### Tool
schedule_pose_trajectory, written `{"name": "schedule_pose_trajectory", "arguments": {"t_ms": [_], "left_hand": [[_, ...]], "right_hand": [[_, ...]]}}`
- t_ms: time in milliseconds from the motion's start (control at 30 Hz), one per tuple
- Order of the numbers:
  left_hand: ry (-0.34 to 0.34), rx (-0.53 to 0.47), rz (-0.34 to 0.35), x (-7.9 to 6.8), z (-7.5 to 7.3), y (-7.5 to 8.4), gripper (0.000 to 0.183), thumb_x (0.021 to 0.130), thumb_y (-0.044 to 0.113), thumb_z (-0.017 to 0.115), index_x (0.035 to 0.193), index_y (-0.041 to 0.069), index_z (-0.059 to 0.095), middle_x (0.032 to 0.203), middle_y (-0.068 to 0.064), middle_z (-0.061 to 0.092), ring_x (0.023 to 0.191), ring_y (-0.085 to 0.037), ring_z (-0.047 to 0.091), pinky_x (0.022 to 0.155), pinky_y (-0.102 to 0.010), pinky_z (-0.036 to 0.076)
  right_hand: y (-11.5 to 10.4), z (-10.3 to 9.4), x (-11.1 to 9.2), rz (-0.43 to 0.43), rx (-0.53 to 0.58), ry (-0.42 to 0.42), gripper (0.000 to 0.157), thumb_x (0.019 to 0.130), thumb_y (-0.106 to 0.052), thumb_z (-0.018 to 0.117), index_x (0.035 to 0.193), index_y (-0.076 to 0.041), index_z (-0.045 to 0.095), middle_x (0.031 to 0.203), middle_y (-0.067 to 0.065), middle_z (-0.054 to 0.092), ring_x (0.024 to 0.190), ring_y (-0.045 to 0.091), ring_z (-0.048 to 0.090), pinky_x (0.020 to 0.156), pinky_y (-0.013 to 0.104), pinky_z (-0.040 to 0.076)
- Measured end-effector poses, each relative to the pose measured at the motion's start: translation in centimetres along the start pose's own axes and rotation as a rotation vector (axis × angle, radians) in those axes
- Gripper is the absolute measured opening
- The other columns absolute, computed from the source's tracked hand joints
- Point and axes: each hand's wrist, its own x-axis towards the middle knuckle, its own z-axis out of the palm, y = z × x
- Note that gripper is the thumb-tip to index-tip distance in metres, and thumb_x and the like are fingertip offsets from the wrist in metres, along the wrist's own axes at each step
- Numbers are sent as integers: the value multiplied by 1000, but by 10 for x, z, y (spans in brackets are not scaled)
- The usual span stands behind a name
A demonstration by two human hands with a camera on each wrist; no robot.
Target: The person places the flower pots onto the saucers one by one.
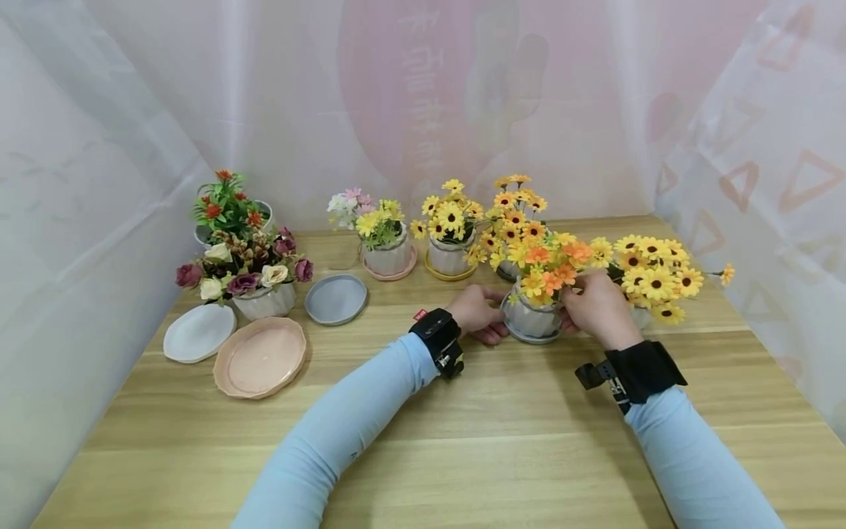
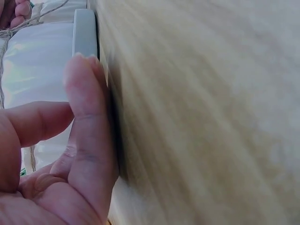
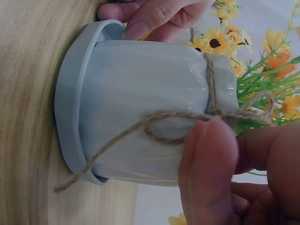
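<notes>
A white flowerpot with orange and yellow flowers stands upright on a blue-grey saucer, right of centre in the head view. Twine is tied round the pot's neck. My left hand pinches the saucer's left edge, its thumb over the rim in the right wrist view. With thumb and fingers, my right hand grips the pot near its top on the other side. Up close, the left wrist view shows the left fingers low against the table beside the saucer.
Behind stand potted flowers on a pink saucer, a yellow saucer and a dark one. Yellow daisies are at the right. On the left are rose pots, a white plate, a peach plate and a grey plate.
</notes>
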Motion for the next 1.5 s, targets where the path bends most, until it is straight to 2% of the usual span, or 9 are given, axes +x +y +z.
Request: {"name": "schedule_pose_trajectory", "arguments": {"t_ms": [133, 367, 567, 667, 867, 1033, 1133, 1333, 1500], "left_hand": [[-2, -5, 1, 0, -1, -2, 45, 98, 2, 60, 142, 4, 50, 81, -20, 71, 56, -19, 66, 51, -30, 59], [-13, -1, 32, -9, -15, -9, 44, 101, 10, 57, 143, 4, 48, 85, -19, 71, 60, -20, 66, 54, -31, 60], [16, 135, 124, -40, -48, -17, 43, 103, 18, 54, 143, 3, 48, 92, -18, 70, 69, -27, 67, 66, -39, 61], [94, 232, 156, -65, -71, -19, 40, 103, 19, 54, 139, 1, 53, 95, -19, 70, 77, -34, 69, 71, -44, 61], [222, 367, 167, -111, -110, -23, 36, 103, 23, 54, 132, 2, 60, 97, -19, 71, 81, -37, 69, 71, -42, 59], [312, 454, 189, -138, -122, -37, 33, 103, 21, 54, 127, 1, 61, 93, -18, 71, 77, -34, 68, 60, -32, 55], [355, 495, 182, -148, -128, -43, 32, 103, 22, 53, 126, 0, 62, 92, -16, 71, 74, -31, 67, 56, -30, 52], [470, 534, 176, -164, -147, -50, 33, 103, 23, 52, 125, 2, 63, 94, -15, 72, 72, -26, 67, 56, -31, 50], [526, 497, 163, -176, -164, -55, 34, 103, 21, 50, 127, 1, 63, 96, -18, 71, 71, -28, 67, 55, -29, 49]], "right_hand": [[-1, 1, -7, -40, 6, 21, 32, 101, -17, 44, 102, 5, 69, 65, 6, 69, 59, 25, 70, 60, 34, 58], [-20, -8, -36, -112, -7, 111, 43, 100, -12, 44, 136, 10, 53, 68, 6, 70, 57, 22, 68, 51, 29, 53], [-47, -17, -63, -308, -77, 384, 30, 98, -8, 49, 113, 5, 71, 60, 1, 64, 45, 11, 56, 36, 23, 35], [-60, -13, -71, -417, -34, 425, 26, 98, -8, 52, 107, 3, 74, 60, 0, 64, 45, 8, 56, 40, 17, 41], [-77, 13, -70, -464, 93, 247, 24, 99, -5, 53, 112, 1, 72, 62, -1, 63, 49, 10, 59, 45, 22, 51], [-85, 53, -44, -310, 239, -61, 26, 100, -6, 53, 119, 3, 68, 69, 9, 65, 55, 18, 64, 50, 31, 58], [-92, 82, -22, -221, 318, -192, 27, 101, -7, 53, 121, 4, 67, 71, 12, 66, 58, 21, 66, 53, 33, 60], [-115, 137, 25, -126, 393, -296, 32, 100, -7, 52, 128, 7, 62, 72, 13, 68, 56, 19, 67, 58, 36, 61], [-141, 174, 55, -81, 399, -334, 31, 100, -8, 55, 125, 8, 63, 73, 13, 70, 56, 18, 68, 59, 35, 61]]}}
